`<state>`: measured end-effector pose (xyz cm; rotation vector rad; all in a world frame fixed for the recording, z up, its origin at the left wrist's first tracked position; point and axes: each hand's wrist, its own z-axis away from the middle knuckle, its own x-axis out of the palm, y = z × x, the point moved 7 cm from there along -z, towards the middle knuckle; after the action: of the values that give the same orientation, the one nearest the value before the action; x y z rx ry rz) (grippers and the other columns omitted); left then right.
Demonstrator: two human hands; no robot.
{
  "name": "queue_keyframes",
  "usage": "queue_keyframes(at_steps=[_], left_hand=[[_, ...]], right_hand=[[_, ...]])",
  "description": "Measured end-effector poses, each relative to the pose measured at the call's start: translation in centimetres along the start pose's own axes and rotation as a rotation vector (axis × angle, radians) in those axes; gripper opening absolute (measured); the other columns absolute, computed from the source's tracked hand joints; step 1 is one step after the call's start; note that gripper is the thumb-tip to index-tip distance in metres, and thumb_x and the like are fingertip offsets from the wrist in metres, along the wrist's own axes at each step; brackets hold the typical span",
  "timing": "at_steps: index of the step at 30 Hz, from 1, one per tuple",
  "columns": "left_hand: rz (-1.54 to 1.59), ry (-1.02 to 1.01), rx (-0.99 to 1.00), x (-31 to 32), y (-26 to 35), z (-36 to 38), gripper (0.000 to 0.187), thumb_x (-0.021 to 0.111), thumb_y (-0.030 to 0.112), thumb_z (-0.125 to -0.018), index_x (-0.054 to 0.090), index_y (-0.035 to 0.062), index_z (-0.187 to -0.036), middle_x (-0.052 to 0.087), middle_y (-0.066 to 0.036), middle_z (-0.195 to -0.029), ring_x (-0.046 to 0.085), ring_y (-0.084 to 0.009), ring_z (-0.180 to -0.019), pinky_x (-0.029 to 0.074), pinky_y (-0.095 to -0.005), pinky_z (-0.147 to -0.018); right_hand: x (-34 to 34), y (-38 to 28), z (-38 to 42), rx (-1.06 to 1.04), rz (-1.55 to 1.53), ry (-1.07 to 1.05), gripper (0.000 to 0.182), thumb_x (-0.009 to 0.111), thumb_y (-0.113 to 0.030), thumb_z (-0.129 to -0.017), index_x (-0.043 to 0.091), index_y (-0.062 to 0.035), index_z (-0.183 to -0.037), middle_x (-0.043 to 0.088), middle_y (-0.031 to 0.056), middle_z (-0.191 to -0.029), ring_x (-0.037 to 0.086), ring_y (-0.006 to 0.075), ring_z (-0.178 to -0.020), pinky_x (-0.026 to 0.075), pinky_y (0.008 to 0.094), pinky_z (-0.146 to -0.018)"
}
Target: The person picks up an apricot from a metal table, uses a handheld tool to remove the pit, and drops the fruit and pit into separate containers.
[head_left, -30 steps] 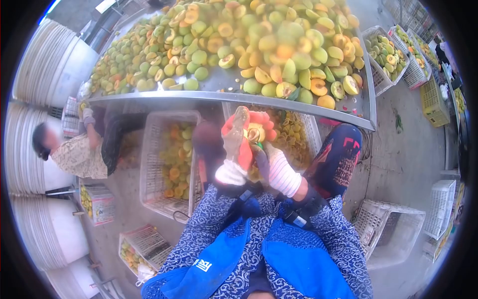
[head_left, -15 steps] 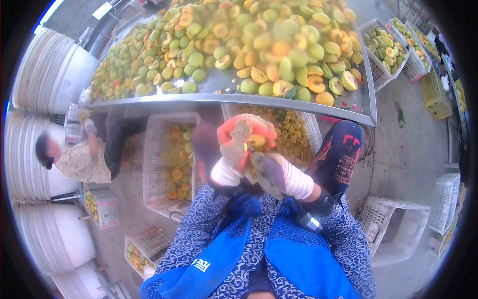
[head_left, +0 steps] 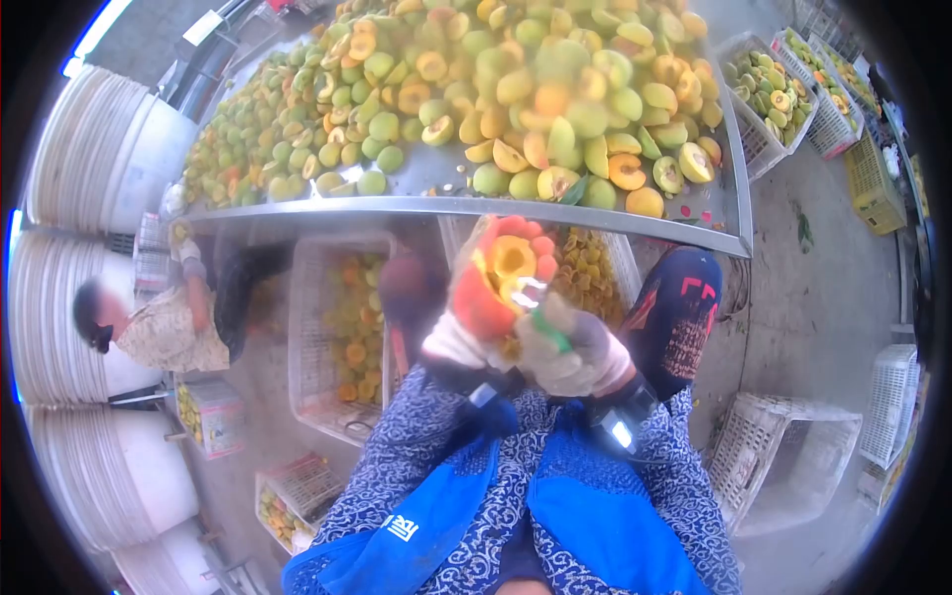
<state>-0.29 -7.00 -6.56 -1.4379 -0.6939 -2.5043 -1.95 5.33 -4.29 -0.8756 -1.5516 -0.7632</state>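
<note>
My left hand (head_left: 474, 297), in a white glove with red-orange fingers, is closed around a peach half (head_left: 513, 260). Its orange cut face is turned up, with a round hollow in the middle. My right hand (head_left: 580, 355), in a pale dirty glove, grips a small pitting tool with a green handle (head_left: 551, 333). The tool's shiny metal end (head_left: 527, 292) is at the near edge of the peach half; glare blurs its exact shape. Both hands are above my lap, just short of the metal table (head_left: 446, 206), where many cut green and yellow peaches (head_left: 506, 159) are heaped.
Below the table edge are a crate of cut yellow pieces (head_left: 593, 273) and a white crate (head_left: 299, 337) of fruit. A white crate (head_left: 749, 446) lies at right. Filled crates (head_left: 759, 149) line the far right. A co-worker (head_left: 174, 322) is at left, by stacked white tubs (head_left: 79, 307).
My left hand has turned and opened out, so the peach half's hollowed face now shows. My right hand has drawn slightly down and right, bringing the tool's green handle into view.
</note>
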Motion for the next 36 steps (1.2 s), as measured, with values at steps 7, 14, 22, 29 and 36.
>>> queue_keyframes(at_steps=[7, 14, 22, 29, 36], left_hand=[[-0.415, -0.079, 0.149, -0.4, 4.1, 3.6, 0.05, 0.073, -0.006, -0.082, 0.055, 0.0057, -0.127, 0.062, -0.013, -0.126, 0.064, -0.0315, -0.119, 0.053, -0.0476, -0.108], [-0.555, -0.008, 0.184, 0.0, 2.6, 5.8, 0.052, 0.071, -0.006, -0.079, 0.054, 0.0062, -0.128, 0.062, -0.014, -0.126, 0.065, -0.029, -0.116, 0.055, -0.0402, -0.103], [-1.685, 0.446, 0.894, 3.7, 16.4, 17.4, 0.048, 0.084, 0.016, -0.083, 0.063, 0.0064, -0.125, 0.062, -0.013, -0.132, 0.064, -0.0293, -0.121, 0.054, -0.0413, -0.104], [-2.082, 0.387, 0.871, 6.3, 23.0, 3.9, 0.052, 0.076, 0.024, -0.088, 0.063, 0.0065, -0.136, 0.064, -0.018, -0.137, 0.062, -0.0321, -0.128, 0.048, -0.0397, -0.11], [-2.579, 0.371, 0.484, 0.3, 21.7, -16.4, 0.065, 0.074, 0.022, -0.087, 0.054, 0.024, -0.148, 0.05, -0.021, -0.147, 0.06, -0.0414, -0.128, 0.053, -0.0491, -0.104]], right_hand=[[-0.6, -5.0, 1.6, -0.732, 1.651, 0.895, 0.016, 0.063, -0.02, -0.104, 0.059, -0.0045, -0.107, 0.064, 0.0169, -0.072, 0.067, 0.0366, -0.062, 0.049, 0.0406, -0.053], [-4.3, -4.9, 1.3, -0.651, 2.046, 1.082, 0.013, 0.061, -0.013, -0.1, 0.055, -0.0041, -0.107, 0.067, 0.0246, -0.08, 0.067, 0.0478, -0.075, 0.051, 0.0535, -0.061], [-7.9, -5.5, 3.1, -0.285, 2.199, 1.281, 0.027, 0.062, -0.031, -0.101, 0.059, -0.0043, -0.099, 0.067, 0.0261, -0.071, 0.067, 0.0496, -0.069, 0.051, 0.0602, -0.06], [-9.5, -5.2, 0.8, -0.209, 2.0, 1.179, 0.034, 0.059, -0.039, -0.101, 0.06, -0.005, -0.106, 0.069, 0.0287, -0.079, 0.069, 0.0504, -0.076, 0.053, 0.0604, -0.065], [-10.6, -5.5, 1.6, -0.221, 1.935, 1.228, 0.036, 0.06, -0.041, -0.101, 0.06, -0.006, -0.11, 0.069, 0.0289, -0.078, 0.068, 0.0508, -0.075, 0.053, 0.061, -0.066]])
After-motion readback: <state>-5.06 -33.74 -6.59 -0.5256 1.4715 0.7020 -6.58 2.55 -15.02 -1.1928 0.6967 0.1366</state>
